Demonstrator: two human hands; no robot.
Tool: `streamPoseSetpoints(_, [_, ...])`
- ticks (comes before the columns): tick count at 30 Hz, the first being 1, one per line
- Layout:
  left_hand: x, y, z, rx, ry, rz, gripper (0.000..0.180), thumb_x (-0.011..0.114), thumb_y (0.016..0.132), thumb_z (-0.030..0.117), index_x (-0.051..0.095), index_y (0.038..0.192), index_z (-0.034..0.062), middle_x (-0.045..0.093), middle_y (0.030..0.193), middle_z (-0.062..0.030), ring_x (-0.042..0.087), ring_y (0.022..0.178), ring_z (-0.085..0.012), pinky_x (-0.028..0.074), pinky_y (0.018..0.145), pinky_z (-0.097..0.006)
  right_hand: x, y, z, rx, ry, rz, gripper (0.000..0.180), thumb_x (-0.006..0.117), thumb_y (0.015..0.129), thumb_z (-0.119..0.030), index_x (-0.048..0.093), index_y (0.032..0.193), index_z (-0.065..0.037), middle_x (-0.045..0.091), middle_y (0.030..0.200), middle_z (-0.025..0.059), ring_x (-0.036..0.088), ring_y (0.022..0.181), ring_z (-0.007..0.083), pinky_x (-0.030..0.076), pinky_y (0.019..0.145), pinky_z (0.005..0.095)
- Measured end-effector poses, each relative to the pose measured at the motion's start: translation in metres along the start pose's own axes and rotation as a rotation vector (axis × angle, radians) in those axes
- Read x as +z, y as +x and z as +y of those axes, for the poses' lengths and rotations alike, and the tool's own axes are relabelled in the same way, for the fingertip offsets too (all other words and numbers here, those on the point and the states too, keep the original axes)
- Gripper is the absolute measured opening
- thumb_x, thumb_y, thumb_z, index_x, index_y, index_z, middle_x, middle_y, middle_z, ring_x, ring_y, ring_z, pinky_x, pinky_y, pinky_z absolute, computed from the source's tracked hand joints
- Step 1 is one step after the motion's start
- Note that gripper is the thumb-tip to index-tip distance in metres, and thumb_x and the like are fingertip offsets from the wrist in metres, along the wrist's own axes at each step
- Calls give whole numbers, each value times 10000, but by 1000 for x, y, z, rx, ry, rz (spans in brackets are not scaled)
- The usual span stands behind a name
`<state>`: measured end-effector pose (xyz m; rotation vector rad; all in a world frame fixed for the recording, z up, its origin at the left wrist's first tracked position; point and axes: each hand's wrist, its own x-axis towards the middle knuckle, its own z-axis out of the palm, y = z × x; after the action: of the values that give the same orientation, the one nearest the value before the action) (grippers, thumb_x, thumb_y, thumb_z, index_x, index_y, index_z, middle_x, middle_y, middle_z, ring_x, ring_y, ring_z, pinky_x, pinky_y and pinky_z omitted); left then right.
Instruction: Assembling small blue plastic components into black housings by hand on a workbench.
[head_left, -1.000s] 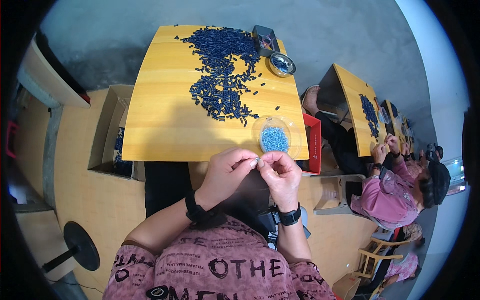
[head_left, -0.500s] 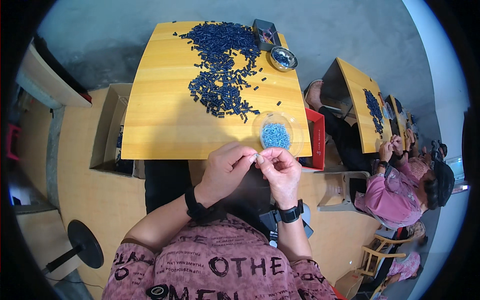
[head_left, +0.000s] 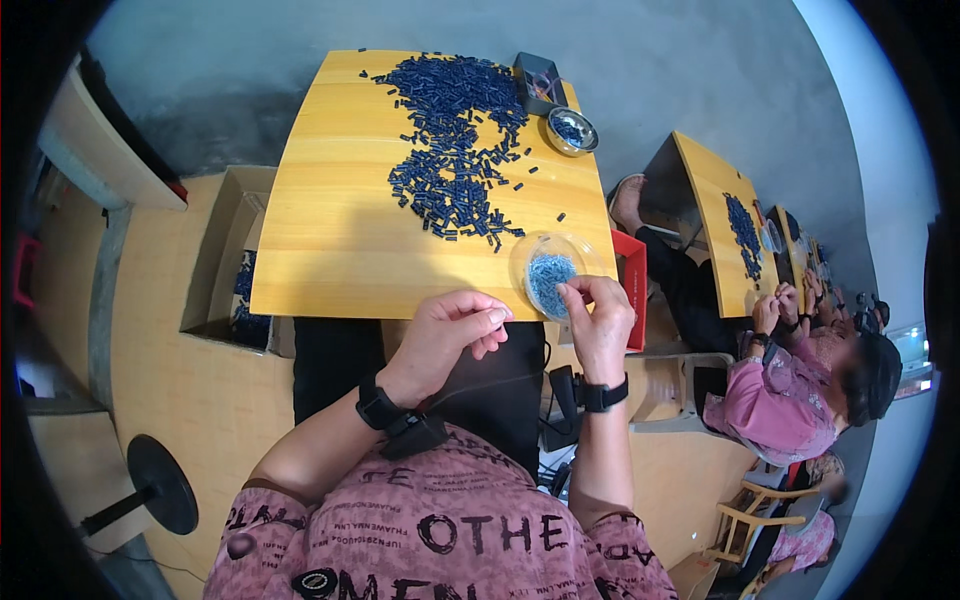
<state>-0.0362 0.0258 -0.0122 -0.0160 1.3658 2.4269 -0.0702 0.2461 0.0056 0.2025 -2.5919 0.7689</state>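
Note:
My left hand (head_left: 450,335) is closed in a pinch just off the table's near edge, thumb against forefinger; whatever lies between the tips is too small to make out. To its right, my right hand (head_left: 602,318) reaches over the rim of a clear round plastic tub (head_left: 581,250). Its thumb and forefinger are pressed together at the small light-blue pieces (head_left: 550,275) inside, and what they pinch is hidden. Beyond the hands, a large heap of short dark-blue tube-like pieces (head_left: 455,90) spreads over the wooden table (head_left: 325,190).
A metal bowl (head_left: 573,130) with dark pieces and a black tray (head_left: 540,82) stand at the far right corner. A red box (head_left: 634,285) is beside the table's right edge, a cardboard box (head_left: 215,260) at its left. A co-worker (head_left: 785,400) sits at another table on the right.
My hands, which met fingertip to fingertip, have parted. The right one moved right to the tub; the left one stayed near the table edge. The view shifted slightly.

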Motion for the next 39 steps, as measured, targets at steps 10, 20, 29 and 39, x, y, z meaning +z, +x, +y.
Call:
streamPoseSetpoints(10, [-7, -3, -5, -24, -87, -86, 124, 625, 967, 105, 691, 1002, 7, 694, 837, -55, 621, 680, -77, 497, 626, -203, 0, -9, -41, -225, 638, -305, 233, 777, 762, -3, 761, 989, -53, 674, 897, 54, 620, 829, 204, 495, 720, 312])
streamPoseSetpoints(20, [-8, -10, -3, -44, -91, -33, 217, 600, 992, 126, 678, 1135, -17, 677, 892, -57, 623, 774, -86, 511, 688, -215, 7, -23, -44, -29, 895, -124, 126, 757, 805, 54, 726, 923, 21, 713, 986, 99, 656, 894, 145, 510, 782, 258])
streamPoseSetpoints(29, [-20, -11, -5, 31, -253, -40, 291, 549, 1007, 79, 610, 1268, -36, 661, 947, -76, 594, 817, -115, 501, 751, -251, 4, -37, -55, 118, 890, -209, 134, 782, 779, 56, 724, 888, 3, 701, 855, 46, 610, 727, 75, 481, 660, 218])
streamPoseSetpoints(39, [-23, -12, -7, 143, -357, -3, 131, 606, 971, 67, 641, 1084, 11, 693, 936, -119, 648, 800, -163, 519, 703, -294, 11, -41, -79, 182, 925, -174, 98, 731, 841, 54, 716, 935, 31, 666, 862, 56, 597, 685, 80, 481, 600, 203])
